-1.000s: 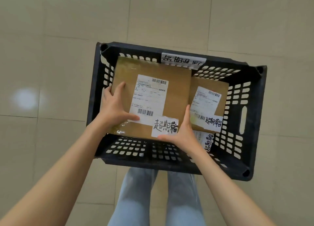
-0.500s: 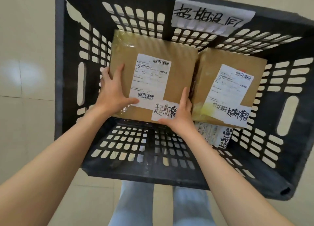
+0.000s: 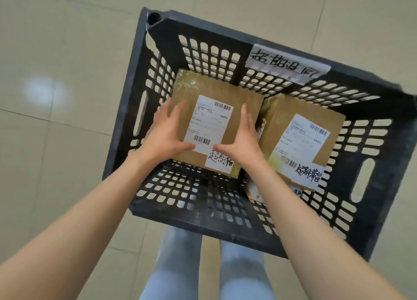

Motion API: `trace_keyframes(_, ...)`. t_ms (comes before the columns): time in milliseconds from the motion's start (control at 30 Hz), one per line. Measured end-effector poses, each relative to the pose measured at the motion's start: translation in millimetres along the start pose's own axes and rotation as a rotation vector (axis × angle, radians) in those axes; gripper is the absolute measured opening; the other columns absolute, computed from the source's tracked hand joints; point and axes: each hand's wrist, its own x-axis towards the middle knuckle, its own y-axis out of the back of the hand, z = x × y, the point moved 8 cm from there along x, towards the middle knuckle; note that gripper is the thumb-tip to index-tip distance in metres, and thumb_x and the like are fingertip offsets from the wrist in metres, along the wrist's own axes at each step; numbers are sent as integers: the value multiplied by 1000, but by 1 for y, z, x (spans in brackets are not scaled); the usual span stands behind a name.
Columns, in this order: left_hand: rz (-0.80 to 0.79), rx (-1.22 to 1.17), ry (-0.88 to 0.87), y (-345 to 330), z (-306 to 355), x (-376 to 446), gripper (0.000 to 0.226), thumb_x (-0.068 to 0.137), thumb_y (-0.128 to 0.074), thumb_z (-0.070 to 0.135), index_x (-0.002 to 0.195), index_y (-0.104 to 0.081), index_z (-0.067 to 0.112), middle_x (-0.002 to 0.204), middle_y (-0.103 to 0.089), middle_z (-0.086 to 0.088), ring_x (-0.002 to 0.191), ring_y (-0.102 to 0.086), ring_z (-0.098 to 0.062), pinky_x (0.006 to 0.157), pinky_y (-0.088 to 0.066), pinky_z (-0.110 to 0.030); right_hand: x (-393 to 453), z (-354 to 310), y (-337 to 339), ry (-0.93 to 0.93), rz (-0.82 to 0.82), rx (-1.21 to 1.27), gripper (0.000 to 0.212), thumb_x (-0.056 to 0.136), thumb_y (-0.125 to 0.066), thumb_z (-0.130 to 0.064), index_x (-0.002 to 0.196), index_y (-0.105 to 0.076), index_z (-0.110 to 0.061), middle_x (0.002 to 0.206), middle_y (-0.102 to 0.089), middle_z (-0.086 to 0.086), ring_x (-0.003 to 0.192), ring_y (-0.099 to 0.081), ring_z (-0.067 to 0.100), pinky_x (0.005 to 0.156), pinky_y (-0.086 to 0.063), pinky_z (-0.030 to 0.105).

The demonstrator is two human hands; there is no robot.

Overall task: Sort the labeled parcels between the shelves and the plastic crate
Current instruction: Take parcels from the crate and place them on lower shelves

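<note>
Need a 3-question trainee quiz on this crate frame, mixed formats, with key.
1. True or false: the left hand and right hand both rest on the same parcel.
2. The second parcel lies: A) on the floor B) in the black crate, on the right C) on a shelf.
3. Fill in: each parcel top carries a white shipping ____.

Key: 1 true; 2 B; 3 label.

Black plastic crate point(image 3: 144, 90) directly on beige tiled floor point(image 3: 56, 164).

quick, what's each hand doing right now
Left hand: open, fingers straight on the left parcel.
Right hand: open, fingers straight on the same parcel.
</note>
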Motion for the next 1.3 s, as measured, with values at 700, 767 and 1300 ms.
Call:
trace_keyframes(700,954,-285,541,216,-34,-440,79,71,-74,42,139,-40,21,139,-40,-11,130,-33,-27,107,-27,-33,-355,-314,-51,936,-429,-569,86,76,-75,-23,145,-24,-20,144,-39,10,133,-36,29,108,-33,47)
trace_keyframes(767,1059,-296,658,211,-59,-522,78,71,-75,42,138,-42,20,137,-42,-12,129,-34,-28,106,-27,-31,-423,-322,-97,1061,-499,-635,85,75,-74,-22,145,-25,-20,141,-42,11,130,-39,30,107,-34,46)
trace_keyframes(1300,1521,-442,1578,-105,-97,-1139,68,78,-70,41,137,-41,23,139,-39,-3,130,-31,-24,104,-31,-38,-970,-64,-429,1721,-1262,-916,74,77,-72,-21,140,-35,-13,131,-49,17,122,-47,32,97,-36,35)
